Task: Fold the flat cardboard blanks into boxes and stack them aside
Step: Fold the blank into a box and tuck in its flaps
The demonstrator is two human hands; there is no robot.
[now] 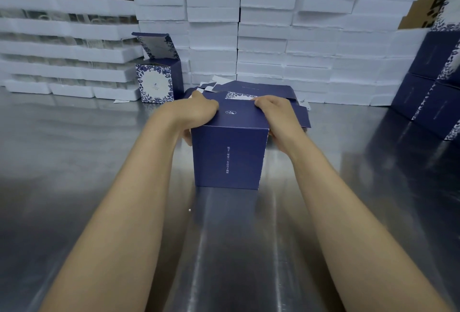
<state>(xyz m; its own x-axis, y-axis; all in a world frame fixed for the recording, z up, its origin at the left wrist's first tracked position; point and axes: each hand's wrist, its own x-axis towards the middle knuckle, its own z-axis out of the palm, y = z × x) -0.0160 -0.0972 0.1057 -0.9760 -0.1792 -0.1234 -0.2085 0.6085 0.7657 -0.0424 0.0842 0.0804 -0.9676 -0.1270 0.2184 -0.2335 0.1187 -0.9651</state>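
A navy cardboard box [229, 155] stands upright on the steel table, its near face printed with a thin white line of text. My left hand [196, 112] grips its upper left corner, fingers curled over the top edge. My right hand [276, 117] grips the upper right corner, fingers bent onto the top flap. Behind the box lies a pile of flat navy blanks [258, 90] with floral print. One folded box [156, 80] with its lid flap raised stands at the back left.
A stack of folded navy boxes [433, 82] sits at the right edge. White foam trays [261, 25] are piled high along the back wall. The steel table [99, 150] stretches left and toward me.
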